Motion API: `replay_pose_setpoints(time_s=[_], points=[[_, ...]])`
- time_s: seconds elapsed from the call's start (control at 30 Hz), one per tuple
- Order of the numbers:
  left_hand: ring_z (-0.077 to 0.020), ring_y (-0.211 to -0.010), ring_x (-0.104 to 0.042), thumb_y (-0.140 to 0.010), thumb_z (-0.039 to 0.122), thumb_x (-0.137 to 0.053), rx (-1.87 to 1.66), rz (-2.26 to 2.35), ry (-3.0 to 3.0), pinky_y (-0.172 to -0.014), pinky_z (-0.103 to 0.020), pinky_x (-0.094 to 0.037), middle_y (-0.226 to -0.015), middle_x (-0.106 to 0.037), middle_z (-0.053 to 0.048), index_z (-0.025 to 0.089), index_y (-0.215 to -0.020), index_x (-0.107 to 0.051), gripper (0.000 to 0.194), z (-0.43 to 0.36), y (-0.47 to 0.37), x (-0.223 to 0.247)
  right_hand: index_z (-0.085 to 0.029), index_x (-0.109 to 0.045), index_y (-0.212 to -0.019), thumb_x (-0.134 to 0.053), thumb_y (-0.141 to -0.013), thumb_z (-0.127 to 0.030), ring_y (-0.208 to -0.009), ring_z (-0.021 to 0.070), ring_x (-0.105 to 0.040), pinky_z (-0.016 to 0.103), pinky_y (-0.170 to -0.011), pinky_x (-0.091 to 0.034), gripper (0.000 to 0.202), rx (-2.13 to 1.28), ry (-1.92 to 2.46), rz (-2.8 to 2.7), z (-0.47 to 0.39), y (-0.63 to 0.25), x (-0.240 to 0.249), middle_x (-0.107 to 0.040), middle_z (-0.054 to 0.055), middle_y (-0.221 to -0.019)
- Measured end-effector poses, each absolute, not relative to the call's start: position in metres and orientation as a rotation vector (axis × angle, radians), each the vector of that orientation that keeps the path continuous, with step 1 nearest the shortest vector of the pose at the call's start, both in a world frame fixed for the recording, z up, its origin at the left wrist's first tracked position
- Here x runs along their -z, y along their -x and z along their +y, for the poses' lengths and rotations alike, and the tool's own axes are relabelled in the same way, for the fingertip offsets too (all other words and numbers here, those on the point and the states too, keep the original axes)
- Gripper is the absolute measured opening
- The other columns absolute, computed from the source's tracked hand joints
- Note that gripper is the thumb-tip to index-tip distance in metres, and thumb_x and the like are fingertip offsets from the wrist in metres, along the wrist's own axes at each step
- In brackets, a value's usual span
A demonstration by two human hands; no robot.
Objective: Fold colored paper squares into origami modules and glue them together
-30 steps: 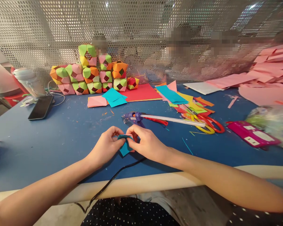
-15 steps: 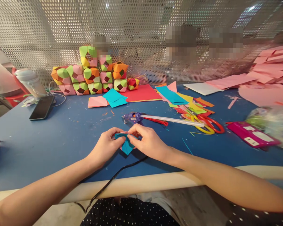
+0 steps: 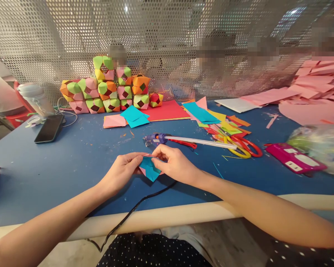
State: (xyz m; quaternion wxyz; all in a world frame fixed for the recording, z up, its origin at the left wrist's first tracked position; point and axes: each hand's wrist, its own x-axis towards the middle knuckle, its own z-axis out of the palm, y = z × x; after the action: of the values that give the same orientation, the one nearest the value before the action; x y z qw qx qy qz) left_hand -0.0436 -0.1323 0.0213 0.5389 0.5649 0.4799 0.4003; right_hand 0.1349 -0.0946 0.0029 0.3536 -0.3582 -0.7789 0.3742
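A folded blue and pink paper piece (image 3: 150, 171) is held between both hands above the blue table, its pointed end hanging down. My left hand (image 3: 125, 167) pinches its left side between thumb and fingers. On the right side, my right hand (image 3: 169, 161) grips the upper edge, thumb in front. The fingers partly cover the paper's top. Just beyond the hands lies a purple glue gun (image 3: 159, 138) with a long white glue stick (image 3: 200, 142) pointing right. Its tip is at the left.
Folded paper units (image 3: 108, 89) are stacked at the back left. A phone (image 3: 49, 128) and white bottle (image 3: 35, 97) stand left. Scissors (image 3: 247, 147), blue paper strips (image 3: 202, 112), a magenta case (image 3: 296, 158) and pink paper (image 3: 317, 81) lie right. A black cord (image 3: 139, 204) crosses the front edge.
The paper piece has shifted slightly right and turned, showing more pink on its lower left. My left fingers now lie straighter along its edge. The view has moved slightly.
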Motion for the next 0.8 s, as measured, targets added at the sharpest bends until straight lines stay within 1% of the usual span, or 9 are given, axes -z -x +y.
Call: replay_pose_setpoints(time_s=[0.13,0.27,0.33,0.4,0.5,0.57,0.63,0.73,0.8], points=[[-0.0162,-0.072,-0.064,-0.085,0.030,-0.044,-0.864,1.269,-1.634,-0.072,-0.028,-0.051,-0.078,-0.070,-0.004,0.018,-0.102,-0.069,0.032,-0.133,0.049,-0.023,-0.017,-0.052,-0.077,-0.055,-0.077,-0.021,-0.057,0.0094,-0.052,0.019,-0.048,-0.045,0.005,-1.037,0.953,-2.008,-0.096,-0.135,-0.005,-0.055,-0.002,-0.064],[-0.0171,-0.072,-0.063,-0.083,0.028,-0.045,-0.862,1.381,-1.761,-0.067,-0.026,-0.049,-0.078,-0.071,-0.004,0.019,-0.099,-0.070,0.032,-0.135,0.050,-0.026,-0.017,-0.052,-0.077,-0.057,-0.077,-0.025,-0.056,0.0102,-0.054,0.020,-0.047,-0.047,0.009,-1.203,0.959,-1.942,-0.098,-0.134,-0.007,-0.055,-0.002,-0.062],[-0.0167,-0.071,-0.062,-0.081,0.029,-0.049,-0.884,1.375,-1.696,-0.066,-0.026,-0.048,-0.081,-0.071,-0.004,0.018,-0.100,-0.069,0.030,-0.134,0.048,-0.026,-0.017,-0.052,-0.077,-0.058,-0.077,-0.026,-0.056,0.0100,-0.054,0.020,-0.046,-0.047,0.010,-1.253,0.943,-1.912,-0.098,-0.133,-0.007,-0.054,-0.003,-0.062],[-0.0156,-0.068,-0.061,-0.079,0.032,-0.054,-0.896,1.326,-1.572,-0.065,-0.026,-0.049,-0.079,-0.070,-0.004,0.016,-0.100,-0.068,0.030,-0.133,0.044,-0.025,-0.017,-0.051,-0.077,-0.058,-0.077,-0.025,-0.054,0.0092,-0.052,0.020,-0.046,-0.046,0.010,-1.248,0.926,-1.893,-0.098,-0.132,-0.006,-0.053,-0.003,-0.061],[-0.0134,-0.063,-0.058,-0.077,0.035,-0.057,-0.925,1.231,-1.357,-0.062,-0.026,-0.049,-0.073,-0.067,-0.004,0.013,-0.090,-0.069,0.028,-0.131,0.039,-0.020,-0.018,-0.050,-0.075,-0.057,-0.077,-0.024,-0.052,0.0087,-0.051,0.020,-0.046,-0.045,0.011,-1.227,0.913,-1.876,-0.096,-0.131,-0.003,-0.052,-0.004,-0.059],[-0.0121,-0.061,-0.056,-0.077,0.035,-0.058,-0.954,1.182,-1.254,-0.062,-0.026,-0.049,-0.074,-0.066,-0.004,0.012,-0.085,-0.068,0.026,-0.131,0.036,-0.017,-0.018,-0.050,-0.076,-0.056,-0.079,-0.025,-0.053,0.0091,-0.051,0.021,-0.047,-0.045,0.010,-1.226,0.908,-1.891,-0.096,-0.130,-0.002,-0.051,-0.004,-0.059],[-0.0110,-0.061,-0.054,-0.077,0.035,-0.059,-0.983,1.167,-1.231,-0.061,-0.025,-0.047,-0.075,-0.065,-0.004,0.013,-0.085,-0.068,0.026,-0.130,0.036,-0.014,-0.018,-0.052,-0.080,-0.054,-0.080,-0.026,-0.057,0.0099,-0.051,0.022,-0.050,-0.045,0.008,-1.153,0.899,-1.941,-0.096,-0.129,-0.002,-0.053,-0.003,-0.064],[-0.0103,-0.061,-0.051,-0.078,0.033,-0.057,-0.997,1.182,-1.321,-0.058,-0.022,-0.043,-0.074,-0.065,-0.002,0.014,-0.086,-0.069,0.024,-0.131,0.037,-0.012,-0.018,-0.056,-0.087,-0.056,-0.081,-0.025,-0.066,0.0109,-0.053,0.024,-0.060,-0.046,0.010,-0.879,0.833,-2.028,-0.097,-0.128,-0.003,-0.056,0.001,-0.079],[-0.0105,-0.061,-0.050,-0.079,0.033,-0.056,-0.967,1.203,-1.398,-0.057,-0.021,-0.040,-0.071,-0.064,-0.001,0.015,-0.086,-0.070,0.024,-0.132,0.037,-0.011,-0.018,-0.057,-0.085,-0.054,-0.084,-0.023,-0.070,0.0113,-0.053,0.024,-0.065,-0.045,0.006,-0.732,0.780,-2.042,-0.097,-0.127,-0.004,-0.056,0.002,-0.081]])
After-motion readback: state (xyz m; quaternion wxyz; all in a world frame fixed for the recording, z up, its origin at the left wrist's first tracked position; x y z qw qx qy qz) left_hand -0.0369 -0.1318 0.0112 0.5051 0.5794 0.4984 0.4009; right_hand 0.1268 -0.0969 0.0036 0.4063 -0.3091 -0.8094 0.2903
